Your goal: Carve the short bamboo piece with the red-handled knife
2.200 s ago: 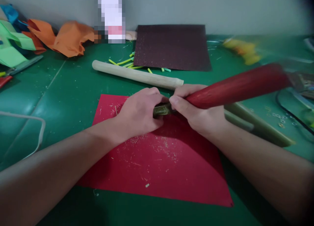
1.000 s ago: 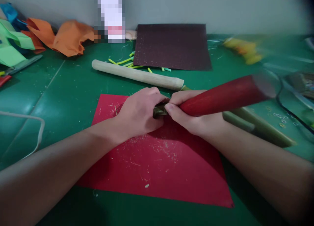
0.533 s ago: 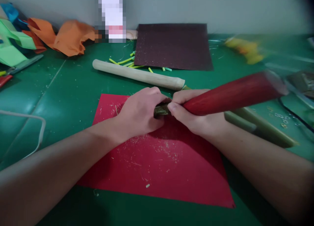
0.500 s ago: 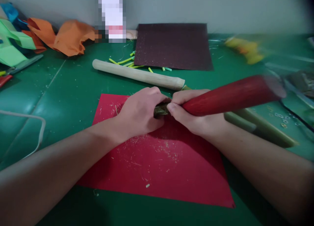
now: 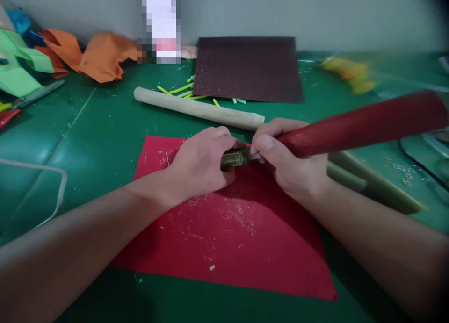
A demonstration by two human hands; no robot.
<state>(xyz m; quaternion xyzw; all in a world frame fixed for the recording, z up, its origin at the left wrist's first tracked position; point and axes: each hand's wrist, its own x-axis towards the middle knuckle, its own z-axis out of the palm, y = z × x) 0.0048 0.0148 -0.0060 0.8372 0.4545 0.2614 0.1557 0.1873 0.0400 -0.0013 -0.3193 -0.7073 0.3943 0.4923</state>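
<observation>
My left hand [image 5: 199,159] is closed around a short greenish-brown bamboo piece [image 5: 233,159], pressing it low over a red sheet [image 5: 217,234]. Only the bamboo's right end shows; my fingers cover the rest. In my right hand [image 5: 293,161] is a carving tool [image 5: 365,122] with a long thick red handle that slants up to the right. A bit of its metal blade shows between my fingers, at the bamboo's end; its tip is hard to make out. Fine pale shavings and a small chip [image 5: 212,268] lie on the red sheet.
Beyond my hands lies a pale wooden rod [image 5: 199,107]. A dark brown sheet [image 5: 249,70] rests behind it over yellow-green strips. Green bamboo lengths [image 5: 379,183] are by my right forearm. Scissors [image 5: 38,95] and crumpled orange paper [image 5: 103,56] sit at left on the green table [image 5: 105,112].
My right hand and the red-handled tool have drawn back to the right, showing more of the bamboo's end and some blade. My left hand has stayed nearly in place.
</observation>
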